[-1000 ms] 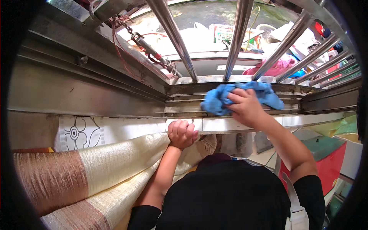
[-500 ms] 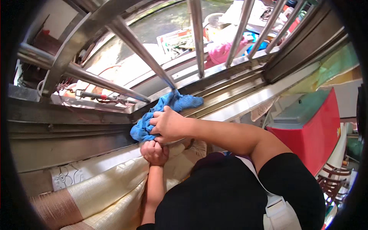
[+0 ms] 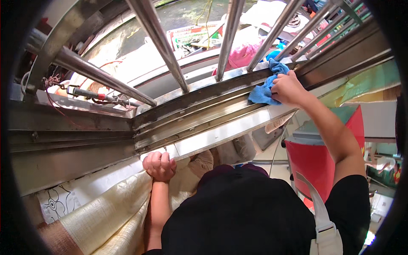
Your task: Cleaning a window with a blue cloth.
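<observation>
A crumpled blue cloth (image 3: 262,93) lies bunched on the metal window track (image 3: 191,112) near its right end. My right hand (image 3: 289,90) grips it, pressing it against the track and the foot of the window bars. My left hand (image 3: 159,166) is closed in a fist at the inner edge of the white sill (image 3: 221,132), close to the track's left corner. Folds of a cream and brown curtain (image 3: 110,199) gather right beside that fist; whatever its fingers hold is hidden.
Thick steel bars (image 3: 163,46) rise along the window's outer side. A red box-shaped thing with a grey top (image 3: 312,157) stands at the right, below the sill. Green and yellow fabric (image 3: 365,87) hangs at the right. Outside lie a pink cloth (image 3: 242,55) and assorted clutter.
My right hand has carried the blue cloth along the track from the left corner to the right end. My left fist stays by the sill; the whole view has shifted a little.
</observation>
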### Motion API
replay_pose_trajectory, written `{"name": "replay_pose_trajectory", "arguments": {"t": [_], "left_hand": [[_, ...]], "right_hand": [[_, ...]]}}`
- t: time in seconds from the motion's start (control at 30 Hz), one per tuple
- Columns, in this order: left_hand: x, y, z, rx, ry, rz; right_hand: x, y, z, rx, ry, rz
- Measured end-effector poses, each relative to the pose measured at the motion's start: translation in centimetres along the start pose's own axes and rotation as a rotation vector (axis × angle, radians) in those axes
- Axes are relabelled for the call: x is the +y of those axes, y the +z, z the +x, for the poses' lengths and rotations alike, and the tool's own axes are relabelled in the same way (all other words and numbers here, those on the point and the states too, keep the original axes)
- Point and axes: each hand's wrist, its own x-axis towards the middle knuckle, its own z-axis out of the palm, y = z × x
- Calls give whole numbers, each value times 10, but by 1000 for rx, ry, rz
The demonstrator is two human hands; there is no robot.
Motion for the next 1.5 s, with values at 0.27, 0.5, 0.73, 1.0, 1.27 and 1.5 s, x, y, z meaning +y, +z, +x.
{"name": "replay_pose_trajectory", "arguments": {"t": [0.27,0.5,0.73,1.0,1.27,1.5], "left_hand": [[0,1,-1,4,-17,5],[1,-1,3,20,-38,-4],[1,-1,-6,20,-60,17],[2,2,-4,20,-64,-13],[7,-6,-16,14,-225,6],[4,0,-16,38,-175,97]], "right_hand": [[-19,-2,10,84,-136,339],[-127,-22,81,84,-483,193],[-249,-26,131,373,-617,257],[-254,-20,133,506,-628,279],[-177,-46,110,-45,-584,196],[-269,-50,146,125,-656,244]]}}
